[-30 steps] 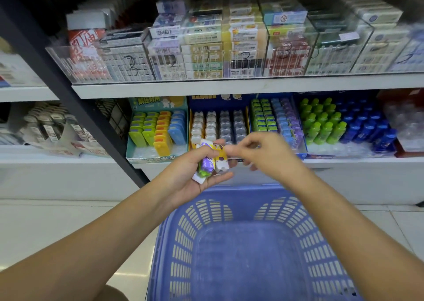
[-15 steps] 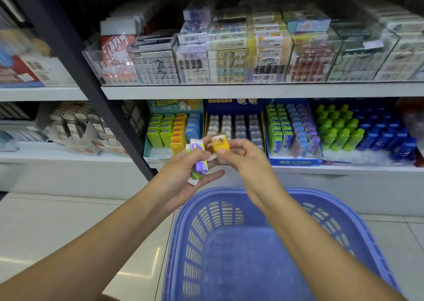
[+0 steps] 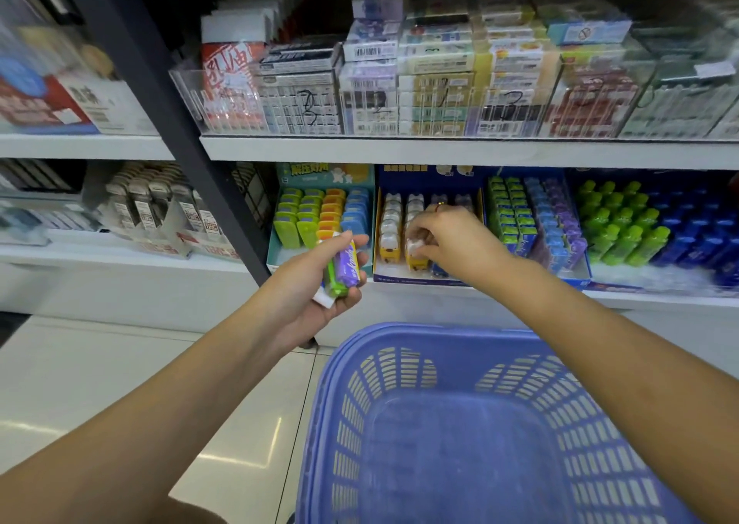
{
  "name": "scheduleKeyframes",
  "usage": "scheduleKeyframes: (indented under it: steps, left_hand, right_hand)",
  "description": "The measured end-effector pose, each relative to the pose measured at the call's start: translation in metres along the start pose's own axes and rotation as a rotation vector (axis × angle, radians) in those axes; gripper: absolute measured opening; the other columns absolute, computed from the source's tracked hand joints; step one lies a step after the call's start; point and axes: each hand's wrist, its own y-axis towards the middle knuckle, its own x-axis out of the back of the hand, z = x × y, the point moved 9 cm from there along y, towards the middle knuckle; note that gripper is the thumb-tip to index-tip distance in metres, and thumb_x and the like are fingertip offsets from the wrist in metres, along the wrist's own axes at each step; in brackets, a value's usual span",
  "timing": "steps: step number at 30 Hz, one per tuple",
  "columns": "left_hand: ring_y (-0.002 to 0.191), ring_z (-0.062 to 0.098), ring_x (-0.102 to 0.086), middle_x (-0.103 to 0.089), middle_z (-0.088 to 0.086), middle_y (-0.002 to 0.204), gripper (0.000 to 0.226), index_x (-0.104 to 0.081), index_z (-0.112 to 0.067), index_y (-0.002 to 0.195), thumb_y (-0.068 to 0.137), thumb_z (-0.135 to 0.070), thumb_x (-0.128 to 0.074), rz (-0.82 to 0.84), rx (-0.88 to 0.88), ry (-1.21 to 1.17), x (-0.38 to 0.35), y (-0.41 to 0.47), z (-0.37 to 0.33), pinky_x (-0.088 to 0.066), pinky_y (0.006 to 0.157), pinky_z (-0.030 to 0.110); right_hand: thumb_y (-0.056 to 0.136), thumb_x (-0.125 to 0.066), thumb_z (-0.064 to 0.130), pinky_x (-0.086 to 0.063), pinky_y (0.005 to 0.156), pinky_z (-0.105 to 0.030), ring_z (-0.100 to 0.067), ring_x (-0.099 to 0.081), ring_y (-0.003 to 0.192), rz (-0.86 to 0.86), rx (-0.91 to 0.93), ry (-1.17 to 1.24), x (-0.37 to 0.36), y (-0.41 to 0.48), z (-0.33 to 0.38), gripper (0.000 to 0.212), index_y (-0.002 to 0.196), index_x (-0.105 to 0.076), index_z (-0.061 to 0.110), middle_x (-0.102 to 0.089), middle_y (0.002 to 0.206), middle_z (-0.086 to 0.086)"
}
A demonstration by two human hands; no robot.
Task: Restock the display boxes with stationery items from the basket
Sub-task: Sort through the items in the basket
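The yellow item point(image 3: 416, 261) stands in the front row of the blue display box point(image 3: 400, 280) on the lower shelf point(image 3: 400, 299), its top pinched by the curled fingers of the right hand point(image 3: 452, 239). Just beside it, the left hand point(image 3: 316, 295) grips a bundle of purple and green packs point(image 3: 346, 267). The neighbouring teal box point(image 3: 320, 172) holds green, orange and blue pieces. A blue basket point(image 3: 400, 343) sits below both arms.

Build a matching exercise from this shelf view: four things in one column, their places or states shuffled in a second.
1. left hand
2. right hand
3. basket
4. green bottles

A. lower shelf, left of the blue bottles
B. pinches a yellow pack in the dark blue display box
C. below both forearms
D. holds purple and green packs

Pairs: 1-D, 2-B, 3-C, 4-A.
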Motion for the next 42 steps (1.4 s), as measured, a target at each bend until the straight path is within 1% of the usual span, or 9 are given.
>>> scheduleKeyframes:
  steps: [9,17,20,22,25,28,33,37,42]
  left_hand:
    - [0.067,0.015,-0.064,-0.067,0.005,0.085,0.029,-0.065,-0.005,0.115,0.095,-0.019,-0.05,0.131,0.067,-0.067,-0.012,-0.006,0.004,-0.053,0.053,0.023]
    - [0.067,0.015,-0.066,-0.072,0.007,0.088,0.025,-0.061,-0.002,0.111,0.093,-0.018,-0.054,0.133,0.102,0.021,-0.019,-0.01,0.02,-0.052,0.052,0.02]
    - [0.066,0.014,-0.067,-0.073,0.009,0.09,0.022,-0.062,-0.001,0.104,0.092,-0.018,-0.056,0.15,0.09,0.083,-0.029,-0.012,0.027,-0.052,0.051,0.019]
    - [0.067,0.013,-0.067,-0.073,0.01,0.091,0.022,-0.063,-0.002,0.103,0.091,-0.018,-0.057,0.156,0.049,0.086,-0.035,-0.011,0.028,-0.052,0.052,0.019]
    - [0.071,0.012,-0.069,-0.073,0.008,0.088,0.018,-0.064,-0.005,0.1,0.09,-0.019,-0.057,0.134,-0.051,0.082,-0.042,-0.007,0.024,-0.055,0.057,0.022]
    - [0.081,0.017,-0.071,-0.073,0.011,0.091,0.015,-0.064,-0.006,0.098,0.094,-0.015,-0.054,0.149,-0.102,0.055,-0.053,-0.004,0.025,-0.058,0.067,0.029]
    - [0.099,0.026,-0.064,-0.069,0.017,0.105,0.018,-0.061,-0.008,0.11,0.094,-0.013,-0.054,0.083,-0.206,0.14,-0.071,-0.001,0.032,-0.05,0.093,0.038]
    - [0.096,0.018,-0.06,-0.065,0.012,0.111,0.018,-0.061,-0.025,0.109,0.095,-0.016,-0.055,0.001,-0.372,0.402,-0.083,-0.002,0.028,-0.047,0.09,0.032]
    - [0.089,0.02,-0.07,-0.07,0.008,0.098,0.021,-0.059,-0.011,0.115,0.097,-0.014,-0.049,0.107,-0.226,0.182,-0.101,0.006,0.045,-0.058,0.078,0.033]
  right_hand:
    - [0.076,-0.075,0.016,-0.048,0.072,-0.025,-0.012,-0.058,0.076,-0.135,-0.075,0.178,-0.004,-0.01,-0.018,0.02,0.095,-0.07,0.012,-0.068,0.09,-0.004]
    - [0.082,-0.068,0.021,-0.036,0.09,-0.034,-0.027,-0.045,0.11,-0.096,0.037,-0.114,-0.001,-0.009,0.003,0.021,0.101,-0.072,0.013,-0.057,0.108,-0.008]
    - [0.088,-0.062,0.026,-0.041,0.082,-0.03,-0.016,-0.051,0.092,-0.157,-0.088,0.15,0.006,-0.028,-0.002,0.022,0.107,-0.068,0.015,-0.054,0.104,-0.002]
    - [0.088,-0.061,0.034,-0.042,0.068,-0.029,-0.008,-0.053,0.071,-0.225,-0.236,0.521,0.011,-0.05,-0.011,0.016,0.088,-0.069,0.02,-0.06,0.08,0.008]
    - [0.067,-0.075,0.051,-0.05,0.063,-0.028,-0.008,-0.059,0.065,-0.299,-0.413,0.962,0.01,-0.088,-0.011,0.03,0.079,-0.068,0.024,-0.068,0.074,0.006]
    - [0.059,-0.08,0.05,-0.055,0.058,-0.025,-0.008,-0.064,0.067,-0.269,-0.507,1.086,-0.005,-0.111,-0.002,0.042,0.088,-0.065,0.023,-0.068,0.084,0.001]
    - [0.074,-0.077,0.027,-0.059,0.064,-0.028,-0.016,-0.065,0.061,-0.254,-0.612,1.268,-0.013,-0.122,-0.007,0.019,0.085,-0.068,0.014,-0.07,0.081,-0.007]
    - [0.08,-0.072,0.02,-0.058,0.072,-0.024,-0.015,-0.066,0.067,-0.226,-0.586,1.237,-0.007,-0.128,-0.017,0.009,0.072,-0.073,0.018,-0.071,0.074,-0.009]
    - [0.082,-0.067,0.003,-0.056,0.061,-0.02,-0.014,-0.07,0.062,-0.471,-0.597,1.424,0.02,-0.141,-0.063,0.009,0.085,-0.059,0.008,-0.071,0.073,-0.009]
